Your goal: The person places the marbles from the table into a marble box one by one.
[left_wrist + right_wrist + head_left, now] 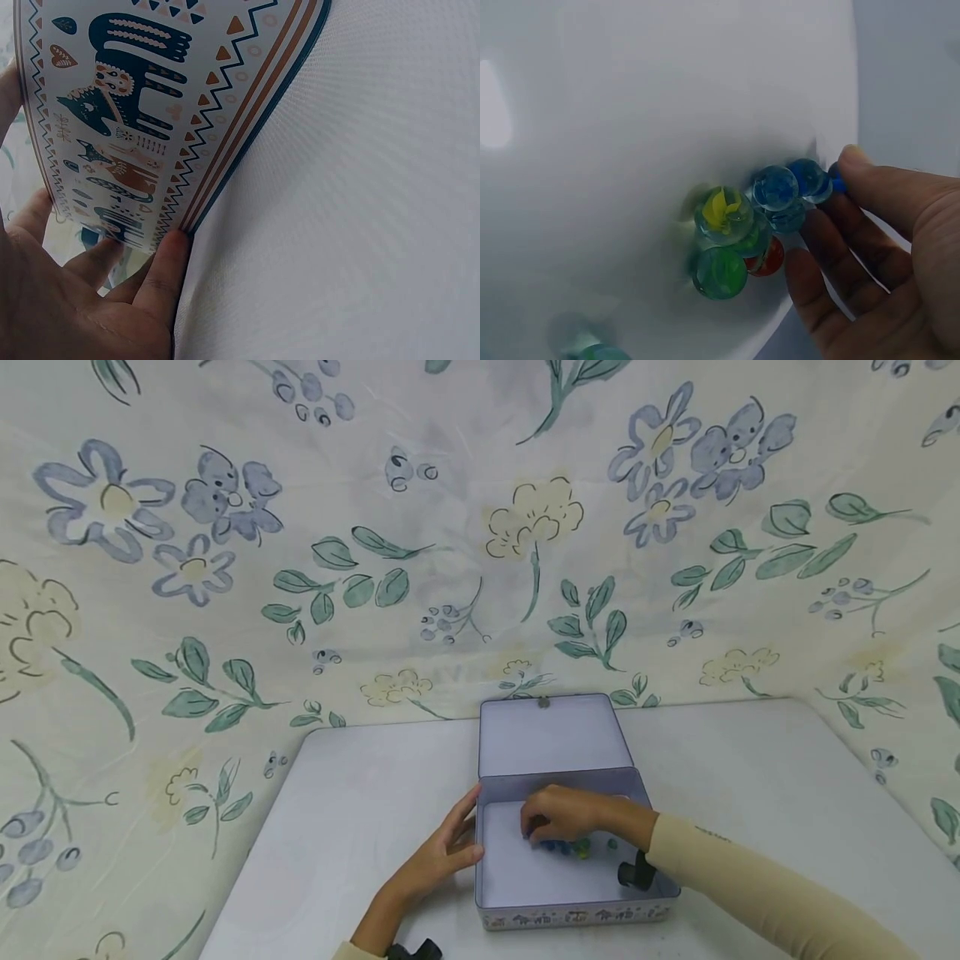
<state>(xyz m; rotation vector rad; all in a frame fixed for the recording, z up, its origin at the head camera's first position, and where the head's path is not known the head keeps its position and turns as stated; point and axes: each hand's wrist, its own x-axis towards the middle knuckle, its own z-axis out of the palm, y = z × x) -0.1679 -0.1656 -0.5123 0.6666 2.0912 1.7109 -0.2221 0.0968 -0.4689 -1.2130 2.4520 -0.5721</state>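
A: Any writing or brand?

B: None readable. The pale lavender rectangular metal tin (525,868) has only printed pattern on its outer wall: animals, hearts, zigzags and stripes in dark teal and orange, clear in the left wrist view (135,112). A small picture strip runs along the front edge in the head view, too small to read.

A: Where's the tin?

B: On the white worktop (750,777), near the front edge, lid (553,732) hinged open and standing up at the back.

A: Left hand?

B: Left hand (442,852) lies flat against the tin's left outer wall, fingers (166,274) straight and pressed to the wall, nothing gripped. Grip fully open.

A: Right hand?

B: Right hand (562,814) reaches inside the tin, arm in a beige sleeve (750,893) crossing the front right corner. Fingers loosely curled over a cluster of glass marbles (761,217) on the tin floor: blue, clear blue, green with yellow, green, red. Fingertips (855,161) touch the blue ones; cannot tell if any marble is actually pinched.

A: Anything else?

B: 1 more greenish marble (600,352) apart from the cluster. Floral cloth (375,527) hangs behind the worktop.
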